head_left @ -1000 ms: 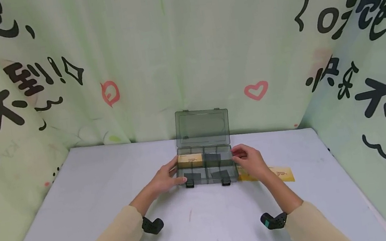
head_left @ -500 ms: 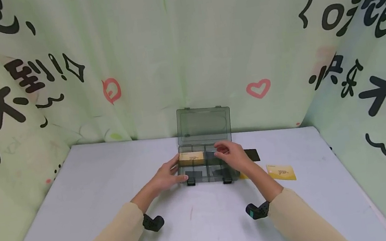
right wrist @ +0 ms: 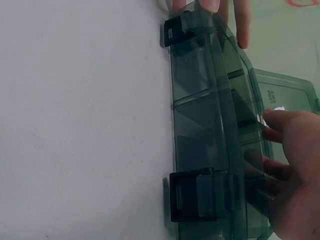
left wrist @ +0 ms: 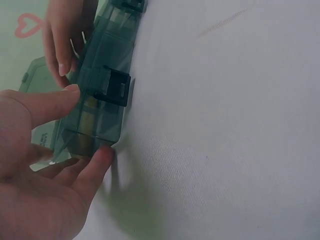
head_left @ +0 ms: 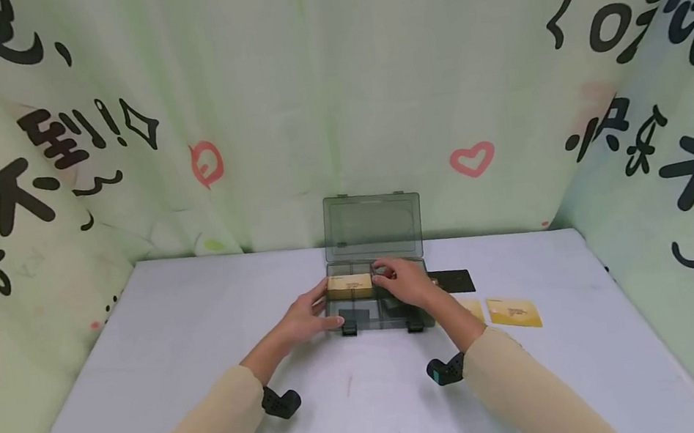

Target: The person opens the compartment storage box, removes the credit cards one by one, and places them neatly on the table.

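Note:
A translucent grey-green compartment box (head_left: 378,324) stands on the table, its lid (head_left: 373,226) raised at the back. A small tan carton (head_left: 349,287) lies in its back left compartment. My left hand (head_left: 305,317) holds the box's left end, thumb over the front corner and fingers against the side; in the left wrist view the fingertips reach low on the box wall (left wrist: 102,129). Into the back right part reaches my right hand (head_left: 407,283), fingers bent downward. Whether it holds anything is hidden, though the right wrist view shows its fingers (right wrist: 278,119) inside the rim.
Right of the box lies a black flat piece (head_left: 453,281). Two yellow cards lie nearer, one (head_left: 514,312) in full view and one (head_left: 472,308) partly behind the right arm. Two dark latches, left (head_left: 349,328) and right (head_left: 415,324), stick out in front. A printed curtain (head_left: 256,140) hangs behind.
My right hand has moved left from the box's right edge into its back right part, uncovering the black piece and more of the yellow cards. My left hand keeps its hold.

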`<state>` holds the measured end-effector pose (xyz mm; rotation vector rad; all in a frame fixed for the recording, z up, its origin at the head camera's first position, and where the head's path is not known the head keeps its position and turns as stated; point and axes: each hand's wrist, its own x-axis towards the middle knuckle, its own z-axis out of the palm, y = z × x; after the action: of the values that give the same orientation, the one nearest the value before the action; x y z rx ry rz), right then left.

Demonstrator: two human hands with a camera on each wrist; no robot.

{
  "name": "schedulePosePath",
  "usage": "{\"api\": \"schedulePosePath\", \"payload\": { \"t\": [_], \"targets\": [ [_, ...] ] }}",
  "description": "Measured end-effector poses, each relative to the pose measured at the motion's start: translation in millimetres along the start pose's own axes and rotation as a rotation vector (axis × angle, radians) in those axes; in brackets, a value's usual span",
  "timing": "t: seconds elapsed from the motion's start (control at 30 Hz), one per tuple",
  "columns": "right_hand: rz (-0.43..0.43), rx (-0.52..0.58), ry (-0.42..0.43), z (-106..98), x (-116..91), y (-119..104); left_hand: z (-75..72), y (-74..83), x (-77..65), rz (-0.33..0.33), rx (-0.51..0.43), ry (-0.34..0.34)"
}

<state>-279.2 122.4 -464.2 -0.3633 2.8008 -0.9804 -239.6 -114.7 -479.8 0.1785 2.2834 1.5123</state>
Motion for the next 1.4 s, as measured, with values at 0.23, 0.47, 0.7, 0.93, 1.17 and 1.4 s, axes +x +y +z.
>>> {"api": "schedulePosePath", "payload": {
  "t": [0.23,0.47,0.7,0.93,1.17,1.4],
  "targets": [
    [0.002,0.029,0.071,2.2,-0.5,8.1,6.4,0.8,5.1,0.011,0.002,-0.014],
    [-0.061,-0.044,-0.029,4.7,4.8,6.3,5.6,1.5,5.4,-0.006,0.036,0.006],
    [-0.035,-0.115,-0.068,11.1,11.6,-0.2,7.4,2.3,11.5,0.010,0.150,0.119],
    [-0.002,-0.172,-0.084,19.1,16.6,-3.7,8.7,5.6,20.8,-0.042,0.280,0.150],
    [0.023,-0.176,-0.093,20.1,20.9,-8.8,12.1,12.0,28.4,-0.080,0.447,0.175],
    [0.063,-0.170,-0.070,18.4,22.8,-8.6,15.4,16.3,28.7,-0.091,0.486,0.202]
  ]
}}
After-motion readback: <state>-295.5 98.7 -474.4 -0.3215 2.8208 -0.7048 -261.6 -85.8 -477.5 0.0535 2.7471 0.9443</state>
